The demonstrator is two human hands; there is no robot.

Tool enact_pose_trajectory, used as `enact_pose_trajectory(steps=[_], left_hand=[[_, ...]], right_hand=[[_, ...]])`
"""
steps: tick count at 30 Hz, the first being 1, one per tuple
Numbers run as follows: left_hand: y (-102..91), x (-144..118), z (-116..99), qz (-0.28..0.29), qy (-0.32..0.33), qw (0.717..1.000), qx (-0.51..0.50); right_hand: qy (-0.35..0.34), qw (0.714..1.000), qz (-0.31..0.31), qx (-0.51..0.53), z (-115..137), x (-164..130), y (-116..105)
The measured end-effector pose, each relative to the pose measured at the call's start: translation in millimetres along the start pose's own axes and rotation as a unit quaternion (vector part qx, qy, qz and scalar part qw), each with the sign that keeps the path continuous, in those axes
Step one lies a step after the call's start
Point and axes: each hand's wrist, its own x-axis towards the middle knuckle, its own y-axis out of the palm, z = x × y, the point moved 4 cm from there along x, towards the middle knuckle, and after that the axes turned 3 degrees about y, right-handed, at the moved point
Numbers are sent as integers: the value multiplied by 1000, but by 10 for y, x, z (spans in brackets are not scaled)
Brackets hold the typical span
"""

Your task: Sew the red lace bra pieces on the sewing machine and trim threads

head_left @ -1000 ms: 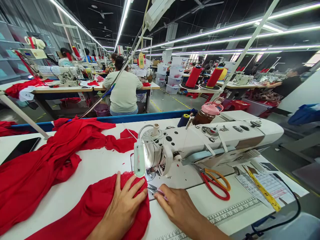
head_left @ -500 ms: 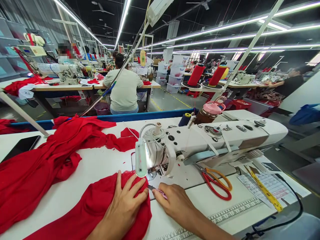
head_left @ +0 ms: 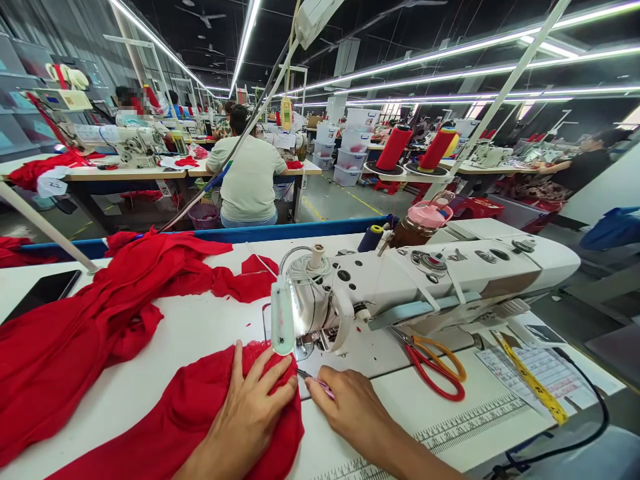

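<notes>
Left hand lies spread and flat on the red cloth at the desk's near edge, just under the sewing machine. Right hand pinches what looks like small snips beside the needle. Trimming thread; next calls for a careful, close cut.

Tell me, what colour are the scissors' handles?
Scissors: one red handle, one orange; head view.

Dark ceiling, long light strips, rows of worktables.
</notes>
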Motion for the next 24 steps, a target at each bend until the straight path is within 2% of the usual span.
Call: enact_pose_trajectory(steps=[15,18,20,24], left_hand=[[-25,-11,-6,14,-4,1000,-3],[-20,-19,0,13,-4,1000,-2],[-13,-18,5,13,-5,1000,-5],[-24,-2,6,10,-7,1000,-7]], right_hand=[[-12,999,-29,-20,2,17,45],[-24,999,-39,-28,-72,-4,43],[-40,992,-97,-64,-189,-3,-4],[-47,956,-247,-151,-447,30,-121]])
